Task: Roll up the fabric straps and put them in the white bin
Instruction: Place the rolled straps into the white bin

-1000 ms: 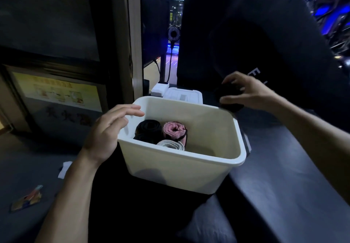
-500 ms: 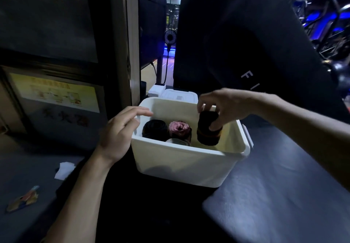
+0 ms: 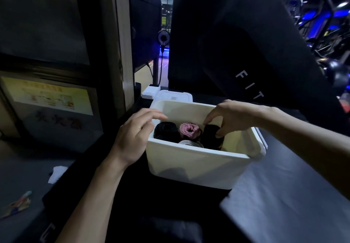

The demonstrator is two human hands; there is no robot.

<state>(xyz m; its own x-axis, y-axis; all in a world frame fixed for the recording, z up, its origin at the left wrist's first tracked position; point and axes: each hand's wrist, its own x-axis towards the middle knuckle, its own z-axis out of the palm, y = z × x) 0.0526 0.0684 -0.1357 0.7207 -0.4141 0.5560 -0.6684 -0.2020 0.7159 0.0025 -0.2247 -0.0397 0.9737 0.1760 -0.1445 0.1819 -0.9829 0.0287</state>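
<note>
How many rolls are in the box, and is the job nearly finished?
Three rolls sit in the white bin: a black roll, a pink roll and a grey roll. The right hand is setting a fourth, dark roll beside them. The left hand is by the rim. No loose straps show outside the bin.

Colours in my white bin [image 3: 197, 164]

I see two black rolls [image 3: 165, 131] [image 3: 211, 138], a pink roll [image 3: 189, 130] and what looks like a grey, ridged roll [image 3: 191, 144].
</note>
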